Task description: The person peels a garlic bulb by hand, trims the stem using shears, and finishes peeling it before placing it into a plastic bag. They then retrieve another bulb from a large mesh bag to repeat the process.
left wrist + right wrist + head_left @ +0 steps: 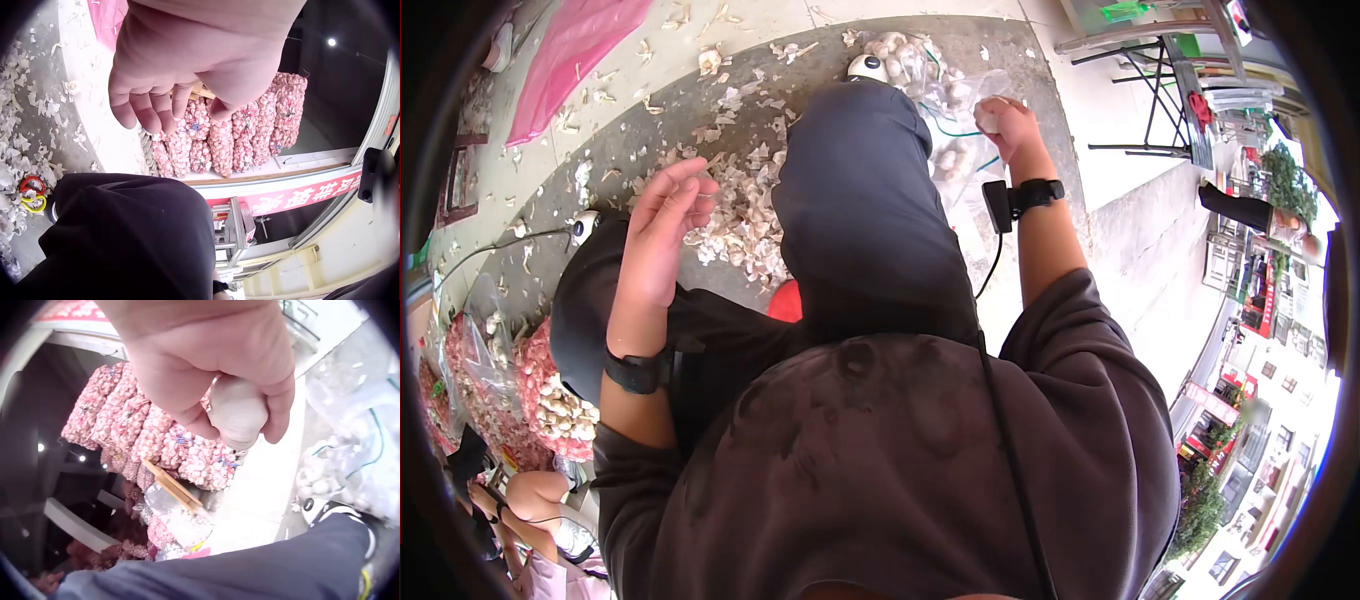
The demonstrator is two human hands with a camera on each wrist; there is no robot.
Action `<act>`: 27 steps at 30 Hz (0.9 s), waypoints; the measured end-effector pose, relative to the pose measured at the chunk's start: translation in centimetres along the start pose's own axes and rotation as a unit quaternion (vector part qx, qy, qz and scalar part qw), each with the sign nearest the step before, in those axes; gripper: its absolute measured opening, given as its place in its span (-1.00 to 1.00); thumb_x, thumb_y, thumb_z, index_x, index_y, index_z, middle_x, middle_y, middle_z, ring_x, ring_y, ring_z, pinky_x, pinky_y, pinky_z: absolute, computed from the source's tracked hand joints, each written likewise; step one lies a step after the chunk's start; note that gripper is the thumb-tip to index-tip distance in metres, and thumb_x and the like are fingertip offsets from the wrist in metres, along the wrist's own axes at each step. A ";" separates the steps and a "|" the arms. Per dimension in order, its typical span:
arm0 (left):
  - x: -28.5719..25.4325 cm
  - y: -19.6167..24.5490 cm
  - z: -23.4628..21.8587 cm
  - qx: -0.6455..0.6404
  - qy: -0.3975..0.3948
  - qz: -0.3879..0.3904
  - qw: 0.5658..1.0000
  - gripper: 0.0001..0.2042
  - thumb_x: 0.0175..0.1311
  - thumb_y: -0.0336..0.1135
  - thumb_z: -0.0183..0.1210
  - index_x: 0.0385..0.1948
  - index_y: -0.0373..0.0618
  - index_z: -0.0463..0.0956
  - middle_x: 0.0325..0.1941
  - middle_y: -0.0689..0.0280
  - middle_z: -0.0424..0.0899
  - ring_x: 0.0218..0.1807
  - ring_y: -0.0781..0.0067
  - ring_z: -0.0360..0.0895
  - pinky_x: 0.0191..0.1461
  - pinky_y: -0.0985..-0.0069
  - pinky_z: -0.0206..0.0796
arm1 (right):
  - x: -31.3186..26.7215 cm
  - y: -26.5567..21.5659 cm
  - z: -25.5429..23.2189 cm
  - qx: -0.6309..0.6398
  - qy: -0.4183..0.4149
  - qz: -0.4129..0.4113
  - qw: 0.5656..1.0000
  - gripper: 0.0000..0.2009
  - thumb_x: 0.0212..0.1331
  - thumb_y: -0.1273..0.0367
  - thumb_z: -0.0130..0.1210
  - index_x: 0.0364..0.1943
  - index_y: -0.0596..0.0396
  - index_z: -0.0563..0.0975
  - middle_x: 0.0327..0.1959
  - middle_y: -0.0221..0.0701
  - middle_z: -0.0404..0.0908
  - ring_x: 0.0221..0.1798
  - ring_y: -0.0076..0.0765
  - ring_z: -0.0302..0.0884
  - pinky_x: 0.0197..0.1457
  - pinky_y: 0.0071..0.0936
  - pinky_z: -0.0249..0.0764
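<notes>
My right hand [1012,130] grips a whitish garlic bulb [988,120] above a clear plastic bag of garlic [953,160]; in the right wrist view the bulb [239,412] sits between the thumb and fingers of the hand [206,356]. My left hand [662,225] holds nothing and hovers over a heap of garlic skins [750,220], its fingers slightly bent and apart. From the left wrist, the same hand [194,59] shows loosely bent, empty fingers. Scissors with red and yellow handles [32,194] lie among the skins.
Net sacks of garlic [222,137] stand stacked by a doorway. More filled bags [560,400] are at the left, near a seated person [540,510]. A pink plastic sheet [575,65] lies at upper left. A folding table [1155,100] and a standing person [1250,210] are at the right.
</notes>
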State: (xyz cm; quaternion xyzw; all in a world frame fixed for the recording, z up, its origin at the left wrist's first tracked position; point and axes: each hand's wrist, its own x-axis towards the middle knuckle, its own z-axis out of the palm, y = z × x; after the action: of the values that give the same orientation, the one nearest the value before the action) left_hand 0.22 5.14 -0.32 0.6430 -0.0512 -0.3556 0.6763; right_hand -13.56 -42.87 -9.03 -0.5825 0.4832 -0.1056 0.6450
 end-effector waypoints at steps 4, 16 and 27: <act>0.0 -0.5 0.0 0.044 0.011 -0.016 0.999 -0.70 0.40 -0.23 0.04 0.08 -0.10 0.48 -0.12 0.36 0.62 -0.14 0.61 0.44 0.01 0.60 0.27 | 2.1 6.1 -1.7 -0.044 0.104 -0.049 0.992 -0.73 -0.06 0.55 0.21 -0.19 0.31 0.58 -0.29 -0.33 0.63 -0.26 -0.40 0.59 -0.19 -0.49 0.52; 0.8 -1.0 0.4 0.088 0.000 -0.022 0.996 -0.70 0.40 -0.25 0.08 0.09 -0.11 0.47 -0.15 0.38 0.61 -0.12 0.62 0.45 0.02 0.60 0.27 | 4.8 6.3 -4.1 -0.727 0.011 0.028 0.686 -0.63 0.04 0.40 0.04 -0.01 0.05 0.60 0.08 -0.13 0.59 0.17 -0.03 0.53 0.18 -0.26 0.47; 1.2 -1.3 0.8 0.114 -0.017 0.005 0.993 -0.73 0.39 -0.34 0.09 0.05 -0.20 0.47 -0.21 0.43 0.51 -0.12 0.66 0.41 0.01 0.66 0.24 | 3.1 10.2 -7.7 -0.714 0.088 -0.041 0.694 -0.59 0.17 0.19 0.12 0.12 -0.09 0.51 0.27 -0.16 0.36 0.27 0.04 0.36 0.30 -0.14 0.34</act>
State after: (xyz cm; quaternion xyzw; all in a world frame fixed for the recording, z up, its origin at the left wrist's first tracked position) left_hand 0.12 3.92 -1.85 0.7098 -0.1059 -0.3547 0.5993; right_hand -22.06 -46.99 -18.22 -0.8748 0.4438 0.1940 -0.0153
